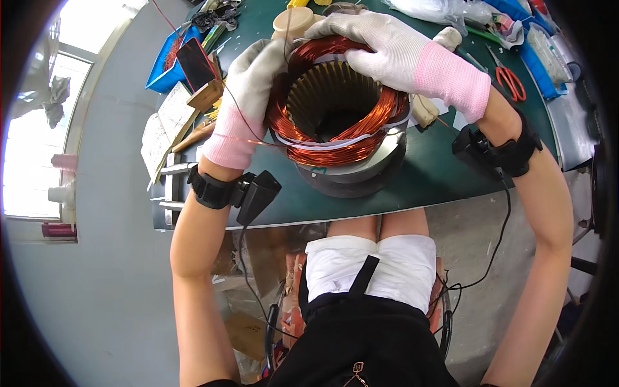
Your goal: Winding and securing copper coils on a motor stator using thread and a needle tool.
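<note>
A motor stator (351, 177) stands upright on the green bench in front of me, its slotted bore facing up. A thick ring of red-brown copper winding (338, 151) circles its top, tied with white lacing cord (345, 143). My left hand (258, 71), in a white glove with a pink cuff, closes round the winding's left side. Reaching over the far side, my right hand (387, 55) has its fingers on top of the winding and its thumb toward the bore. Its glove matches. A loose thin wire crosses my left wrist. Some fingertips are hidden.
A phone (196, 63) leans by a blue bin (169, 76) at left, near an open notebook (166, 129). Beyond the stator sits a round cream container (293, 24). Red-handled scissors (509, 82) and a blue tray (545, 61) lie at right.
</note>
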`<action>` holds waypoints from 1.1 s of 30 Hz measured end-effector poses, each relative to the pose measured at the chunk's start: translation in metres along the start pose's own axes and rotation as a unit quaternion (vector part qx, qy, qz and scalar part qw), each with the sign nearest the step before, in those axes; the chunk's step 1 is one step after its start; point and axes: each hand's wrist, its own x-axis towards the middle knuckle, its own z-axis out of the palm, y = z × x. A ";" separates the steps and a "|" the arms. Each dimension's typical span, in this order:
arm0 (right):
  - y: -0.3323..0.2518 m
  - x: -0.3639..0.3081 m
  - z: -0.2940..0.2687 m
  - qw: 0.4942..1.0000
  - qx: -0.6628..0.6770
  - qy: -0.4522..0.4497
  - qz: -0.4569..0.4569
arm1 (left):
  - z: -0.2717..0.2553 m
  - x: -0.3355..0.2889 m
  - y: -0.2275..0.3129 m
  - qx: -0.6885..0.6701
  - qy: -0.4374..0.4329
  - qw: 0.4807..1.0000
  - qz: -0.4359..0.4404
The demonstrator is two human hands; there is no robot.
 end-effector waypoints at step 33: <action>-0.025 -0.008 -0.006 0.985 0.122 -0.045 0.113 | 0.011 -0.024 -0.022 -0.173 0.057 0.980 0.074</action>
